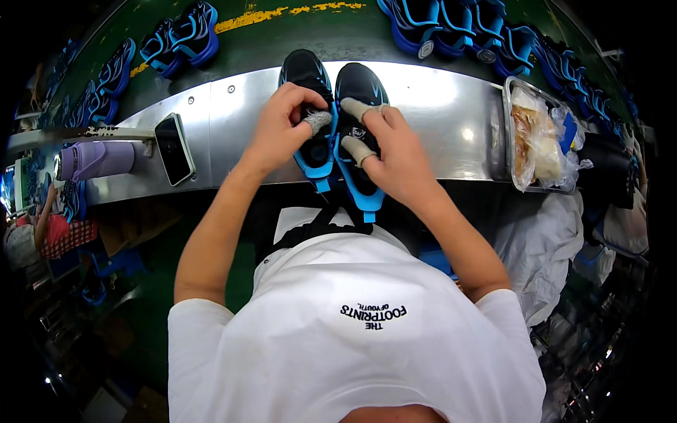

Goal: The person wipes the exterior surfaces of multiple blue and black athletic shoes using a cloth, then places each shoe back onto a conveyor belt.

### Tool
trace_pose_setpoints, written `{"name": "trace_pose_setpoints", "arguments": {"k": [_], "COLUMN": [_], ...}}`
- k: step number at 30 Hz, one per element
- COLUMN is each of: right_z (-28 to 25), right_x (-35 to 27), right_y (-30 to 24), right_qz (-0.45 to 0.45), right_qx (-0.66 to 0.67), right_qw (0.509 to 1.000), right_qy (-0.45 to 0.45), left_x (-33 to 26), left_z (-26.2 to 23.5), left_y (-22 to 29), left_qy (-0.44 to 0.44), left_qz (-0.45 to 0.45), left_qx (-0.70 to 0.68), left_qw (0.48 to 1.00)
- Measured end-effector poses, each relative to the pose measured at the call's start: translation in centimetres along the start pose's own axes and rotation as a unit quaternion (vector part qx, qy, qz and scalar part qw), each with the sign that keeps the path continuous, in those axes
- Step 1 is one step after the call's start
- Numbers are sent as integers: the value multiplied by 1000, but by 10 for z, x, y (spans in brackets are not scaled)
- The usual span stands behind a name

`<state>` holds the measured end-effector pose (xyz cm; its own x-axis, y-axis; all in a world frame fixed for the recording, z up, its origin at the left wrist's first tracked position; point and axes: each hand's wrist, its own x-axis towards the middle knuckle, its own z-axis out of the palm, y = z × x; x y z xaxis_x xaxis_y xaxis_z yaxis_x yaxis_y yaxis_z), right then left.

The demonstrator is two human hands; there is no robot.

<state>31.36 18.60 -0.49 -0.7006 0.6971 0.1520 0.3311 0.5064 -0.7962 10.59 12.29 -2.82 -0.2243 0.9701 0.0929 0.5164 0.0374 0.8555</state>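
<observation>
Two black shoes with light blue trim lie side by side on a shiny metal ledge, toes pointing away from me and heel tabs toward me. Over the laces of the left shoe [305,68] my left hand [281,127] is closed in a pinch; a grey cover wraps its thumb. What its fingertips hold is hidden. My right hand [402,155] grips the right shoe [358,81] around its tongue and lacing, with pale covers on the thumb and at least one finger. Both shoe openings show between and below my hands.
A phone [174,149] and a purple bottle [102,160] lie to the left. At the right, a metal tray [508,134] holds plastic-bagged items. Beyond the ledge, several similar shoes [416,25] stand on a green surface with a yellow stripe [261,17]. Another person [53,233] is at the far left.
</observation>
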Motion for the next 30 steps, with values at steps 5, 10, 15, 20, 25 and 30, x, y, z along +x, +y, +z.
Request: {"name": "trace_pose_setpoints", "arguments": {"k": [5, 10, 15, 20, 25, 30], "right_z": [-28, -33, -30, -29, -28, -36], "right_x": [-2, 6, 0, 8, 5, 13], "right_y": [22, 21, 15, 24, 21, 24], "right_qz": [-63, -117, -105, -124, -119, -70], "right_qx": [6, -54, -100, -55, -112, 3], "right_qw": [998, 984, 989, 987, 985, 986], "right_qy": [-20, -123, -38, -84, -62, -150], "left_x": [4, -2, -1, -5, -3, -7], "left_z": [-10, 15, -4, 9, -4, 3], "left_y": [-4, 14, 1, 18, 0, 8], "left_qy": [-60, 78, -61, 52, -63, 34], "left_qz": [-49, 21, -45, 3, -49, -33], "left_qx": [-59, 101, -124, 91, -77, 51], "left_qw": [995, 992, 989, 995, 994, 998]}}
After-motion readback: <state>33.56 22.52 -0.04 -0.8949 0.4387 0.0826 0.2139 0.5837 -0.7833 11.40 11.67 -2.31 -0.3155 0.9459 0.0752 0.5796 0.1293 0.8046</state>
